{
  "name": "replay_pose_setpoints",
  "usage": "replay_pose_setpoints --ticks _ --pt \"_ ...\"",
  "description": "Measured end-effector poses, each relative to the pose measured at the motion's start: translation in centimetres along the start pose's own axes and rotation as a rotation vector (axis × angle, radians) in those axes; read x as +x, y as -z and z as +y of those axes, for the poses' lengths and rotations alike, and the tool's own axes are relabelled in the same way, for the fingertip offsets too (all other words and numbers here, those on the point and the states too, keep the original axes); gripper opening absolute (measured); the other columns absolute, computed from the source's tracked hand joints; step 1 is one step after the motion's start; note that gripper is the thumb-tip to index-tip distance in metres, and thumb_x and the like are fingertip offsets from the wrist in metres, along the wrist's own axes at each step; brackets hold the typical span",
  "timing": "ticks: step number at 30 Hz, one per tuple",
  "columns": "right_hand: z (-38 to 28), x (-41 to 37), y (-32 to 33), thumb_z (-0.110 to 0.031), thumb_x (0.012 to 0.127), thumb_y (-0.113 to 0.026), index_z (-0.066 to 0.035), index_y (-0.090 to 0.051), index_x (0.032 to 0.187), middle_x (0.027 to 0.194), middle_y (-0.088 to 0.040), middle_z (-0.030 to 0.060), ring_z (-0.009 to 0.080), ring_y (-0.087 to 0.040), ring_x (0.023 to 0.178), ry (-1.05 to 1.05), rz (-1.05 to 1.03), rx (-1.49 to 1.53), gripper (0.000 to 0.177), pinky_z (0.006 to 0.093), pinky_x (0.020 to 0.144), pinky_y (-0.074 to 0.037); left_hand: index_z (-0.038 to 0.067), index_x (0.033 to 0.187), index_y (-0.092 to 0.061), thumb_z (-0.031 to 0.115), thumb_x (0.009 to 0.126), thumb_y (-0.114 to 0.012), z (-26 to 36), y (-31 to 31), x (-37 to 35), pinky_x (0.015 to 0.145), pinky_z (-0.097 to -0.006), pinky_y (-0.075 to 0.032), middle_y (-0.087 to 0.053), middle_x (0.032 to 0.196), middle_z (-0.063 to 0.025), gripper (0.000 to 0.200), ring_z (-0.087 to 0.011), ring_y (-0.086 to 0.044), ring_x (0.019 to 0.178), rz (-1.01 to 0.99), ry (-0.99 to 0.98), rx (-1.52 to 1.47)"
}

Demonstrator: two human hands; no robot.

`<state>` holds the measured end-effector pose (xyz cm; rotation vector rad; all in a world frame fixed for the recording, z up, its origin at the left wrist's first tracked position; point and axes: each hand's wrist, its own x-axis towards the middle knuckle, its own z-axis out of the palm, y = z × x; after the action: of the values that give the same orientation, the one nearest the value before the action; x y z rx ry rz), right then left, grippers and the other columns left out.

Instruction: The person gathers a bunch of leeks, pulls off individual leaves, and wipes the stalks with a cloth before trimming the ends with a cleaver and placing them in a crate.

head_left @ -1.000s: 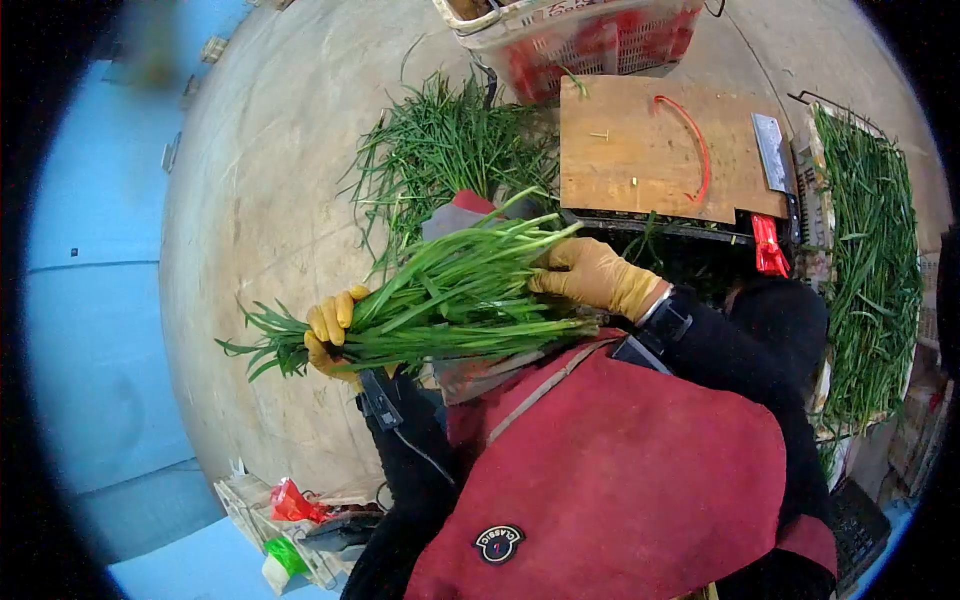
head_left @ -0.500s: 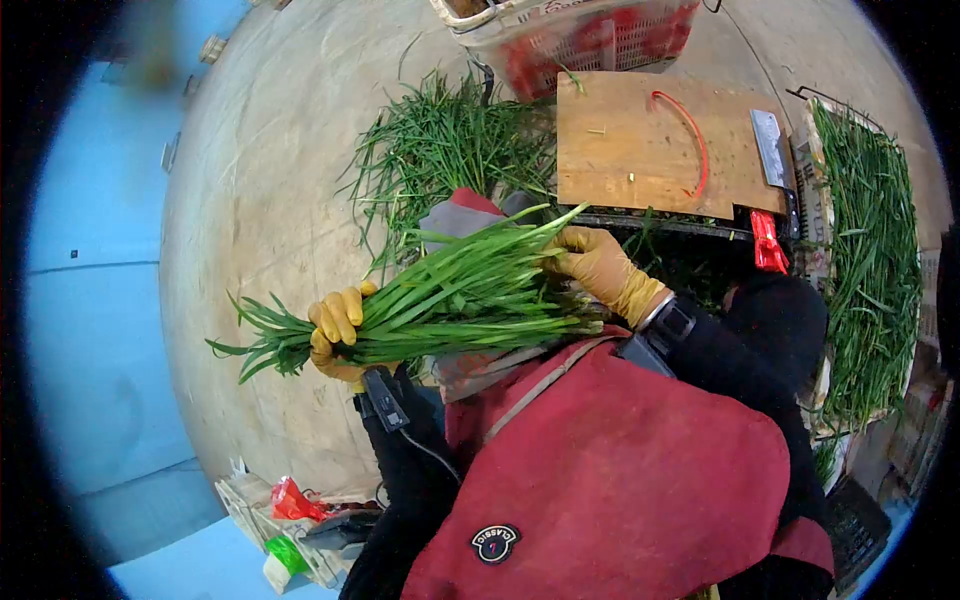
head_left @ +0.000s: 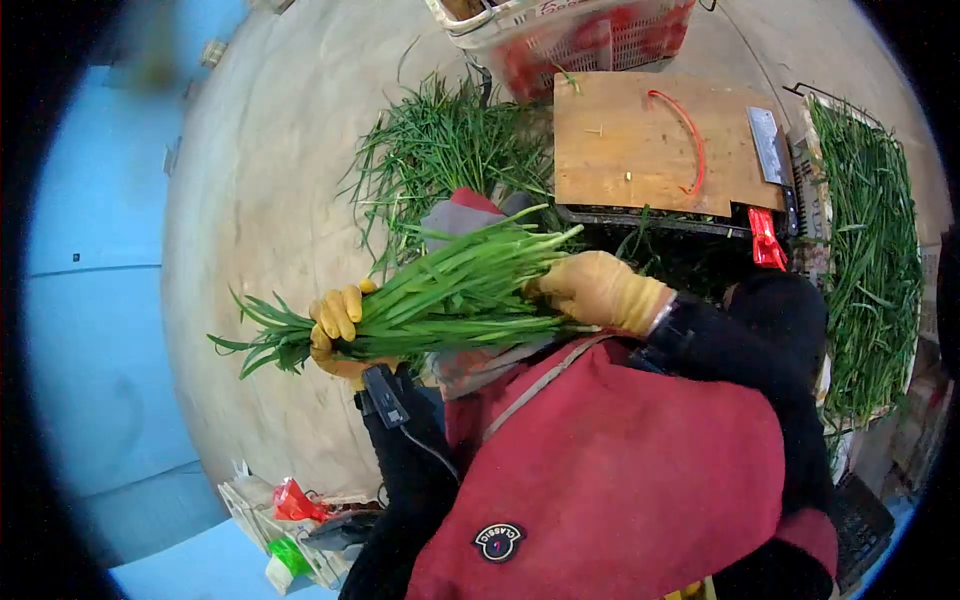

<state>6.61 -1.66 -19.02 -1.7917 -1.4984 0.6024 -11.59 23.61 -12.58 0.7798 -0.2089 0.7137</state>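
Observation:
A bunch of garlic chives (head_left: 445, 295) lies across my lap, leaf tips to the left and pale stem ends to the right. My left hand (head_left: 338, 325), in a yellow glove, is wrapped around the bunch near the leaf tips. At the stem end is my right hand (head_left: 600, 285), also gloved, with the fingers closed among the stems. Its fingertips are partly hidden by the chives. Some pale stems stick out above the right hand.
A wooden board (head_left: 640, 140) holds a cleaver (head_left: 768, 145) and a red strip (head_left: 695, 145). Loose chives (head_left: 450, 150) lie on the floor. A crate of chives (head_left: 865, 260) stands at right, a red-and-white basket (head_left: 590, 50) at the back. Red ties (head_left: 766, 238) hang by the board.
My right hand has turned over and moved slightly down and left into the stem ends. The left hand keeps its hold on the bunch.

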Motion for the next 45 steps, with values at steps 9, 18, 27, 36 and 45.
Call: replay_pose_setpoints --ticks 9,18,27,36,45 --pt "10.5 -6.9 -0.6 -0.018 0.074 -0.062 -0.008 -0.070 0.097 0.093 -0.069 0.0167 0.0351 -0.065 0.091 -0.555 -0.547 -0.374 0.027 0.0439 0.076 -0.052 0.016 0.067 -0.044 0.019 0.086 -0.058 0.7 1.1 -0.3 0.103 -0.0426 -0.036 -0.046 0.064 0.0022 0.024 -0.0175 -0.049 0.078 0.017 -0.021 -0.028" --pt "0.3 -0.2 1.1 -0.047 0.087 -0.053 -0.004 -0.071 0.091 0.088 -0.067 0.0207 0.0382 -0.064 0.090 -0.454 -0.103 -0.051 0.046 0.0451 0.080 -0.051 0.016 0.067 -0.044 0.018 0.086 -0.058 0.7 1.0 -0.3 0.102 -0.0432 -0.036 -0.047 0.066 0.0017 0.024 -0.0180 -0.048 0.078 0.005 -0.006 -0.043" --pt "10.3 -4.2 -3.3 -0.022 0.080 -0.058 -0.007 -0.073 0.086 0.091 -0.070 0.0154 0.0341 -0.068 0.086 -0.498 -0.383 -0.467 0.022 0.0433 0.072 -0.055 0.016 0.066 -0.044 0.018 0.087 -0.058 1.0 1.0 -0.4 0.103 -0.0427 -0.036 -0.048 0.066 0.0009 0.025 -0.0193 -0.051 0.080 -0.003 0.009 -0.020" --pt "8.1 -6.1 1.9 -0.034 0.077 -0.064 -0.005 -0.069 0.091 0.093 -0.066 0.0171 0.0367 -0.062 0.091 -0.604 0.000 -0.127 0.034 0.0423 0.079 -0.050 0.015 0.066 -0.043 0.018 0.086 -0.058 0.9 0.8 -0.6 0.102 -0.0422 -0.036 -0.047 0.065 0.0008 0.025 -0.0199 -0.051 0.080 0.013 -0.005 -0.037" --pt "7.2 -1.5 -4.4 -0.031 0.080 -0.068 -0.003 -0.067 0.100 0.094 -0.067 0.0214 0.0363 -0.064 0.092 -0.513 0.059 0.363 0.035 0.0405 0.080 -0.050 0.015 0.067 -0.045 0.016 0.085 -0.060 1.2 0.2 -0.8 0.097 -0.0383 -0.038 -0.047 0.062 0.0029 0.023 -0.0149 -0.049 0.072 -0.007 0.016 -0.093"
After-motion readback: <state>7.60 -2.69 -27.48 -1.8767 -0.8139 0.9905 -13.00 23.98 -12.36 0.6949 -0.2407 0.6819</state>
